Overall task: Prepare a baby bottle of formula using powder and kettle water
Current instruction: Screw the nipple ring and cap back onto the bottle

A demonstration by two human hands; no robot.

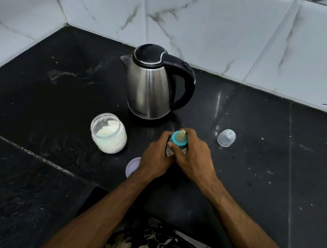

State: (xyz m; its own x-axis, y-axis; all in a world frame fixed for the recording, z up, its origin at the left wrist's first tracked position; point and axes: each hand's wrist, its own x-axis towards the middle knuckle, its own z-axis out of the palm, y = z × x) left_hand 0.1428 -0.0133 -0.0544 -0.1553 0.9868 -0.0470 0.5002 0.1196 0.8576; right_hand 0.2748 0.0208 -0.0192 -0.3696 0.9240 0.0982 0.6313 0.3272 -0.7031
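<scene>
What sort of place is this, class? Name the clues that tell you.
Probably a home kitchen corner. A steel kettle stands on a dark stone counter backed by marble-look tiles, and an open jar of white powder sits beside it.

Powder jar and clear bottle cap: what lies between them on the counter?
In the head view, both hands gripping the baby bottle lie between the powder jar and the clear cap.

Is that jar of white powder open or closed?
Open: the powder jar has no lid on, and the powder shows through its mouth.
</scene>
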